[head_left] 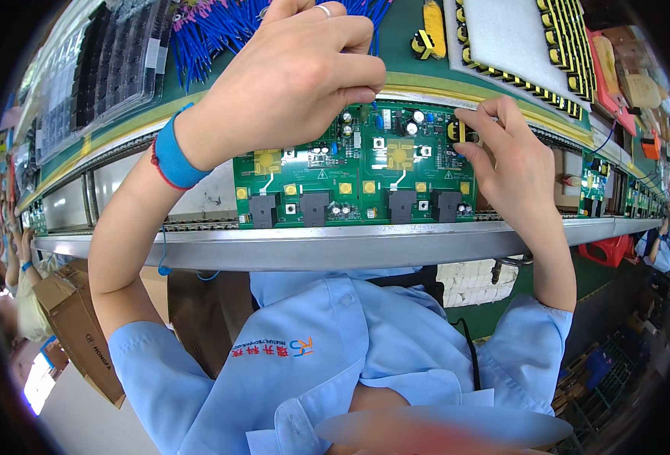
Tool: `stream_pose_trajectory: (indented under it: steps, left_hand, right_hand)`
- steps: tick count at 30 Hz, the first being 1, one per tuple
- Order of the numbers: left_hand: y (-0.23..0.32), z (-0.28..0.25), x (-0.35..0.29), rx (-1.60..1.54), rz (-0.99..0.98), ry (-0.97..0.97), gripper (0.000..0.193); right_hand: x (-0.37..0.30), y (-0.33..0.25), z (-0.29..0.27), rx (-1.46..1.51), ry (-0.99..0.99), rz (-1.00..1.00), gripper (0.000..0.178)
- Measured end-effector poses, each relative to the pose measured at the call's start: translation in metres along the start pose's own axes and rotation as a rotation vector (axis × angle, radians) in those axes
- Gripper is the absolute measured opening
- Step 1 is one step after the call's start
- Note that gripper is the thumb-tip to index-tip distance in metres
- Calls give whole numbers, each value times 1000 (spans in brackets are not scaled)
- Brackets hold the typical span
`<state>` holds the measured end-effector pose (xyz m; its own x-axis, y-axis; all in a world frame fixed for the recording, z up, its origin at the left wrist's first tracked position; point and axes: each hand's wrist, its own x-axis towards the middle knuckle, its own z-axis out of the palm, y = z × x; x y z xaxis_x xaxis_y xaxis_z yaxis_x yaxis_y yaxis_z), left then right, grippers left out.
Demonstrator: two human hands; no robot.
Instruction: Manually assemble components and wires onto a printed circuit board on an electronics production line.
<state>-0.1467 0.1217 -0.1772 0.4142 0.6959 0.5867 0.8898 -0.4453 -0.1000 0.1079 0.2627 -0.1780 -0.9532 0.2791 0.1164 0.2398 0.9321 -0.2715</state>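
A green circuit board (358,205), made up of two matching halves, lies across the rails in front of me. It carries black blocks, capacitors and yellow patches. My right hand (508,155) is at its right edge, thumb and fingertip closed around a small black-and-yellow transformer (455,131) at the board. My left hand (297,76), with a ring and a blue wrist strap (177,155), hovers over the board's far left part beside a heap of blue wires (217,34). Its fingers are curled together; what they hold, if anything, is hidden. The hand covers part of the board.
Clear plastic trays (126,64) stand far left. On the far right lies a white foam sheet (513,49) with rows of transformers around it. The metal rail (320,246) runs along my side. More boards (594,186) sit further right; a cardboard box (77,326) stands lower left.
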Motion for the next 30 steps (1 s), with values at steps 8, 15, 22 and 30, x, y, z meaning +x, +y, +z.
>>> stream_pose_trajectory:
  steps: [8, 15, 22, 30]
  left_hand:
    - [22, -12, 22, -139, -188, -440, 5]
    - [19, 3, 22, -123, -104, -491, 4]
    - [20, 3, 26, 375, 248, -384, 10]
    - [-6, -30, 23, 93, -56, -153, 15]
  right_hand:
    - [7, 21, -9, 914, -74, 70, 38]
    - [7, 26, -11, 1254, -196, 281, 34]
    - [5, 28, -7, 1168, -88, 142, 35]
    - [-2, 28, -12, 1123, -57, 140, 24]
